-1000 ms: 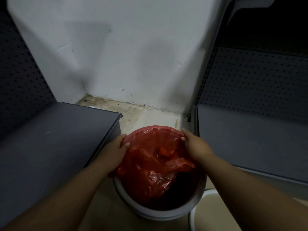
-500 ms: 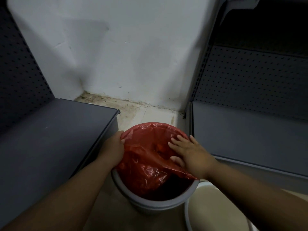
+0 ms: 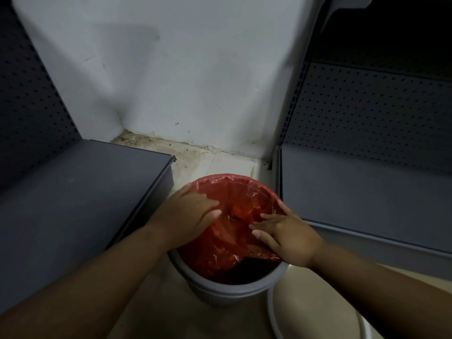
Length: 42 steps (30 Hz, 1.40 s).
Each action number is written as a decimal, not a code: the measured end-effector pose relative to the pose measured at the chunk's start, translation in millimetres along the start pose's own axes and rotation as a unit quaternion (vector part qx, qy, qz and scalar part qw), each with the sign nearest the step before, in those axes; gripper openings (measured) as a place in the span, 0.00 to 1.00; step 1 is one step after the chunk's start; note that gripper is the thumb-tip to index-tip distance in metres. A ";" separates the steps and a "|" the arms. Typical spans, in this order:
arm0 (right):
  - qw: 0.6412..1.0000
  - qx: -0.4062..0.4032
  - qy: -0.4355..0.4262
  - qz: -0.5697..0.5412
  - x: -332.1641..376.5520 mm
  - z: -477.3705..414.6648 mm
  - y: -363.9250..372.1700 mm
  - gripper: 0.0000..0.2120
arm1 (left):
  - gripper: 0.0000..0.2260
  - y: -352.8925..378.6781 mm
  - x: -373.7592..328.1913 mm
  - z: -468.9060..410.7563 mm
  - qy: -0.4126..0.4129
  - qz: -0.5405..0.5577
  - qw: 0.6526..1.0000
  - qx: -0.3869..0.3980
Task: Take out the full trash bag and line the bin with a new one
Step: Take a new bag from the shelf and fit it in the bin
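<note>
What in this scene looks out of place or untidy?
The red bag covers only the far rim of the grey bin; its near edge sags inside, leaving the near rim bare. Dirt stains the floor along the wall.

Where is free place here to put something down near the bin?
Both grey shelf tops are bare: the left shelf and the right shelf. A floor strip lies free between wall and bin. The bin mouth is crowded: left hand, right hand, red bag.
</note>
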State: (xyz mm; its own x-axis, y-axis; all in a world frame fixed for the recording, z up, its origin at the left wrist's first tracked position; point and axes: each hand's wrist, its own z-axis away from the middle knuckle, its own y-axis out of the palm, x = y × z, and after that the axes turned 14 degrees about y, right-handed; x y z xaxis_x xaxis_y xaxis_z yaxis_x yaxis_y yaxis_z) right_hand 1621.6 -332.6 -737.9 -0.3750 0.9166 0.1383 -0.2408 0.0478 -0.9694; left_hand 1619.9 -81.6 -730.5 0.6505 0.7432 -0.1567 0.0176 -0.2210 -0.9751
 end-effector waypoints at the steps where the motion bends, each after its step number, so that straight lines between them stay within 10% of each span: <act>1: 1.000 0.001 0.004 0.000 -0.4 -0.7 0.7 0.41 | 0.35 -2.8 -5.2 2.2 0.007 0.015 1.000 0.010; 6: 0.999 -0.004 0.035 -0.021 1.2 -3.1 3.1 0.21 | 0.38 -3.7 -17.6 28.3 0.019 0.010 0.999 0.049; 20: 0.998 -0.016 0.056 -0.022 6.8 -5.1 0.0 0.20 | 0.13 12.4 -38.3 84.7 0.154 -0.069 0.979 -0.111; 30: 0.998 0.013 0.048 0.029 9.6 -2.5 -4.6 0.21 | 0.25 -12.2 -39.3 36.0 -0.011 0.102 0.989 -0.104; 37: 0.999 0.014 0.023 0.035 7.7 2.5 -3.6 0.21 | 0.36 5.6 -25.3 24.8 0.026 0.013 0.987 0.160; 42: 1.000 -0.002 0.003 0.021 5.0 2.7 -0.6 0.29 | 0.47 14.3 -28.4 45.5 0.054 0.029 0.995 0.080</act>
State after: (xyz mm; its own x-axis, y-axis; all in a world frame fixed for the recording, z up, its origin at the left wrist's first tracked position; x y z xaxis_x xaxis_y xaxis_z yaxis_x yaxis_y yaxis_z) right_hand 1617.5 -329.1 -736.1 -0.3797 0.9201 0.0962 -0.2211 0.0108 -0.9752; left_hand 1567.1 -77.1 -747.2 0.7253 0.6576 -0.2039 -0.1377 -0.1516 -0.9788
